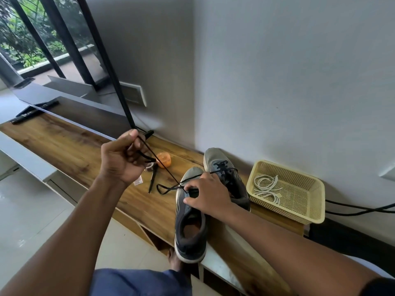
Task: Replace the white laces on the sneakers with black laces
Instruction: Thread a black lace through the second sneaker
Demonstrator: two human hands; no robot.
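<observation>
Left hand (119, 161): raised above the wooden shelf (64, 146), fingers curled round the black lace (164, 167), which runs taut down to the near sneaker (190, 218).
Right hand (207, 193): rests on the near sneaker's tongue area; thumb and forefinger pinch the black lace at an eyelet.
Lace slack: a loop lies on the shelf just left of the right hand.
Near sneaker: under the right hand, heel overhanging the shelf edge.
Far sneaker (226, 174): just beyond the right hand, touching the near one, already threaded with black lace.
Basket (307, 212): yellow mesh, right of the right hand, against the wall; holds the white laces (265, 184), loosely coiled.
Between the hands: orange jar (165, 160) and pen (152, 180), both on the shelf.
</observation>
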